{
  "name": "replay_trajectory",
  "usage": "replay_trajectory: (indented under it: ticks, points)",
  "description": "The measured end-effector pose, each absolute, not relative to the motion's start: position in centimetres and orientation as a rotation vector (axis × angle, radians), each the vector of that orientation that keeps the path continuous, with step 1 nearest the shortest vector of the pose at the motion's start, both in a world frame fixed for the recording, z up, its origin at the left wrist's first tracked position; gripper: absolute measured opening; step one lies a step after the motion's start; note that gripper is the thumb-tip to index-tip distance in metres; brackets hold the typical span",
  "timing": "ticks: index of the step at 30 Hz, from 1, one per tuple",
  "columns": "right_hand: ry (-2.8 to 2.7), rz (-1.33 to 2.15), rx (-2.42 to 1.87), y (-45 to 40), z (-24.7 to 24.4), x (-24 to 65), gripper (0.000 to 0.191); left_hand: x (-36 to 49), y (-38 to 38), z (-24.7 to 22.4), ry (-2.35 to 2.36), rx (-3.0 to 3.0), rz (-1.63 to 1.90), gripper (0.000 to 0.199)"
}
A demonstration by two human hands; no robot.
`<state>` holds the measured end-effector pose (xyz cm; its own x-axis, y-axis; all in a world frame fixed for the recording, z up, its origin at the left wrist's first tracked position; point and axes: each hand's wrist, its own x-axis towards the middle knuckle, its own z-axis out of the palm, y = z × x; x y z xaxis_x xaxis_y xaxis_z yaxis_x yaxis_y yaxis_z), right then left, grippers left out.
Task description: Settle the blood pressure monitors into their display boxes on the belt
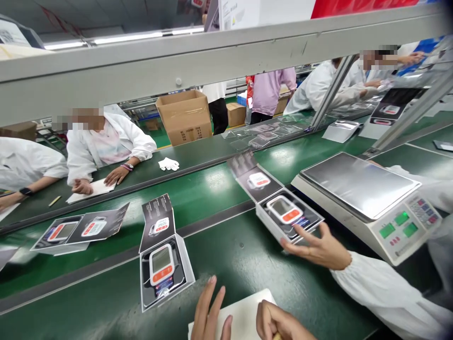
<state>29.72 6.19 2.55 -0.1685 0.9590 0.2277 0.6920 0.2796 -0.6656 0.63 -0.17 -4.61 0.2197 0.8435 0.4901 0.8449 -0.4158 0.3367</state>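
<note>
My left hand [208,314] is at the bottom edge with its fingers spread, over the left part of a flat off-white sheet or booklet [264,296]. My right hand [278,323] is curled at that sheet's right side; a small yellowish bit shows below its fingers, too little to name. Up and left of my hands, an open box [187,259] holds a white and orange device [162,264] with a screen. Another open box [272,224] with a similar device stands up and right, touched by a co-worker's hand [323,248].
A scale [361,184] with green displays stands at the right. A third open box [69,248] lies on the green belt at the left. A metal beam [177,71] crosses above. Across the line, a person [106,141] leans over a white sheet near a white glove [169,164].
</note>
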Motion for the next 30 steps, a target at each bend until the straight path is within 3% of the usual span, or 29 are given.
replay_trajectory:
  ticks: [2,4,7,9,15,18,21,26,30]
  points:
    - [-2.036,0.426,-1.382,8.5,1.9,31.8,0.037,2.9,1.3,-2.8,-1.616,-2.532,-1.022,0.051]
    - [-2.157,0.525,-1.218,9.7,1.8,33.2,0.044,5.4,2.9,-1.2,-1.505,-2.603,-1.038,0.048]
    - [-2.128,0.813,-1.093,8.3,2.8,33.5,0.030,8.5,5.3,0.2,-1.409,-2.649,-0.988,0.056]
    - [-2.032,0.844,-1.147,6.1,3.7,32.9,0.032,9.8,6.8,0.5,-1.357,-2.676,-0.963,0.053]
    - [-1.834,0.385,-1.457,4.9,4.3,33.0,0.032,9.4,9.0,0.9,-1.331,-2.769,-1.065,0.039]
    - [-1.925,0.387,-1.453,6.9,3.9,33.7,0.032,8.8,9.3,1.0,-1.341,-2.857,-1.089,0.037]
    - [-2.015,0.421,-1.413,8.0,3.6,33.1,0.030,9.3,9.8,0.7,-1.320,-2.831,-1.252,0.047]
    - [-1.967,0.232,-1.424,8.5,3.3,31.3,0.028,10.8,10.5,-0.4,-1.334,-2.655,-1.479,0.022]
    - [-1.840,0.115,-1.369,7.5,3.1,30.9,0.015,10.7,10.4,-0.7,-1.290,-2.621,-1.457,0.021]
